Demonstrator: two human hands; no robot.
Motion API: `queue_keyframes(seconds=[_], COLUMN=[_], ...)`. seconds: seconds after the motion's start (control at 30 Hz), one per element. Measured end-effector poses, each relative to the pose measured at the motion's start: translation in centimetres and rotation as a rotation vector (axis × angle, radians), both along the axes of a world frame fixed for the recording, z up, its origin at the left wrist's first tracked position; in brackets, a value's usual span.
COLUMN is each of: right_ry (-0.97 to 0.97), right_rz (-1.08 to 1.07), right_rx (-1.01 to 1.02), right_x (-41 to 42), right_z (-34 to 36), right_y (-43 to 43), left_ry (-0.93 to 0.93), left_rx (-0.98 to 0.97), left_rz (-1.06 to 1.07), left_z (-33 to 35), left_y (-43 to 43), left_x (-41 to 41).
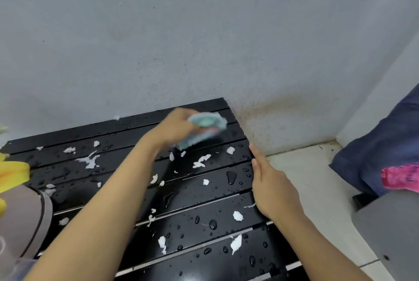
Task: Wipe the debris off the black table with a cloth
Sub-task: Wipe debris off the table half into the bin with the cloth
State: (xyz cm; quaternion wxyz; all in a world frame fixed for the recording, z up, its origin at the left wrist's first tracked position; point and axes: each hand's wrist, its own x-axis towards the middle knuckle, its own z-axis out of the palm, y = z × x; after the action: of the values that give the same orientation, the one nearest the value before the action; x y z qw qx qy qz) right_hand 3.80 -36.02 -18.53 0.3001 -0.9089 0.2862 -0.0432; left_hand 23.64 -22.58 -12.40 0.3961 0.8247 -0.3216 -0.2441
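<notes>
A black slatted table [127,135] stands against a grey wall, wet with water drops. Several white scraps of debris [201,160] lie scattered over its slats. My left hand [174,129] is at the far right part of the table, blurred by motion, and grips a bunched light teal cloth [207,123] pressed near the surface. My right hand [269,181] rests flat along the table's right edge, fingers together and pointing toward the wall, holding nothing.
A yellow cloth [13,174] and a grey rounded object [25,215] sit at the table's left end. White floor tiles [317,181] lie to the right, with a dark blue and pink bundle [385,151] and a grey seat [392,231] beyond.
</notes>
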Motion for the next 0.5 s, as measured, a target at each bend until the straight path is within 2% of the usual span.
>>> queue_keyframes(seconds=[0.07,0.13,0.2,0.23,0.3,0.33,0.4,0.43,0.5], right_ry=[-0.001,-0.001,-0.001,-0.001,-0.007,-0.007,-0.005,-0.005,-0.002], right_rz=[-0.007,-0.004,-0.004,-0.005,-0.003,-0.002,-0.004,-0.005,0.006], right_rx=[0.005,0.0,-0.005,-0.002,-0.005,-0.01,-0.013,-0.014,-0.017], right_x=[-0.1,0.0,0.0,0.0,0.1,0.1,0.1,0.1,0.0], right_z=[0.0,0.0,0.0,-0.1,-0.1,-0.1,0.0,-0.1,-0.1], right_y=[0.0,0.0,0.0,0.0,0.0,0.0,-0.1,-0.1,0.0], left_ry=[-0.08,-0.264,-0.422,-0.485,-0.563,-0.536,-0.315,-0.229,-0.259], left_rx=[-0.098,0.045,0.247,0.275,0.2,0.14,0.087,0.071,0.009], left_rz=[0.265,0.401,0.376,0.359,0.269,0.167,-0.012,-0.008,0.206], left_z=[-0.6,-2.2,-3.8,-4.5,-4.8,-4.6,-3.6,-3.0,-2.5], left_y=[-1.0,-2.2,-3.0,-3.3,-3.3,-3.1,-2.3,-1.9,-1.6], left_x=[3.7,6.2,6.1,5.4,2.5,1.1,-0.1,0.4,2.8])
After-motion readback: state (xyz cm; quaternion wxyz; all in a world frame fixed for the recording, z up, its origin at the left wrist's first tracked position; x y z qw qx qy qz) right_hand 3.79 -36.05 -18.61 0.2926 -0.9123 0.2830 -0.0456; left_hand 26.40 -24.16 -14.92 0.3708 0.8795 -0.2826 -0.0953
